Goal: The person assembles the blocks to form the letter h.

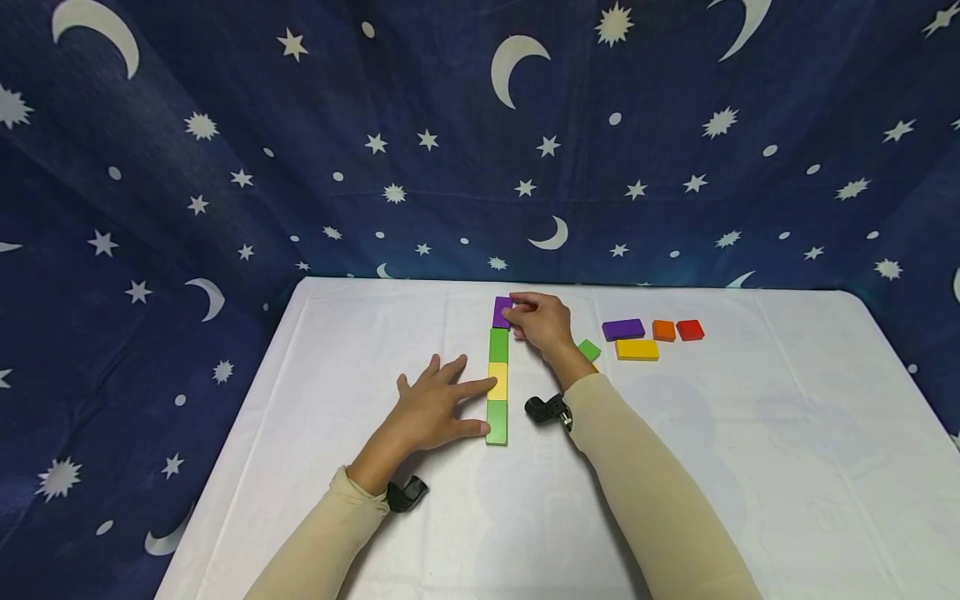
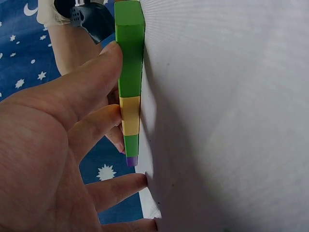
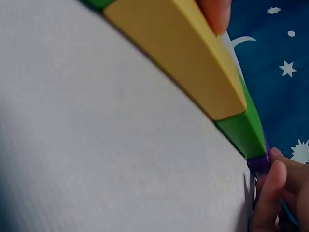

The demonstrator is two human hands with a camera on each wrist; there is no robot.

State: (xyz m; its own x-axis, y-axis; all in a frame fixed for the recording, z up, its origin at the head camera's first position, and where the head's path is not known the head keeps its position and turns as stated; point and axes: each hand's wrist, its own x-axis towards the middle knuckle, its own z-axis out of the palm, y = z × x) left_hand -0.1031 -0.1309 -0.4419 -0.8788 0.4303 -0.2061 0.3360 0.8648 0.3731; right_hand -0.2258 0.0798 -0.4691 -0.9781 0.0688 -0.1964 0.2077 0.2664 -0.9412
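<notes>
Four coloured blocks, end to end, make a straight row on the table: a near green block [image 1: 497, 423], a yellow block [image 1: 497, 390], a far green block [image 1: 498, 345] and a purple block [image 1: 500, 308] at the far end. My right hand [image 1: 543, 323] pinches that purple block, which meets the far green block in the right wrist view. My left hand [image 1: 431, 412] lies along the row's left side with fingers spread. Its thumb touches the near green block [image 2: 129, 63], and one finger touches the yellow block [image 2: 130, 116].
Right of the row lie another purple block [image 1: 623, 330], a yellow block [image 1: 637, 350], an orange block [image 1: 663, 331] and a red block [image 1: 690, 331]. A green block [image 1: 588, 350] shows partly behind my right wrist. The dark starry curtain [image 1: 450, 225] hangs at the table's back edge.
</notes>
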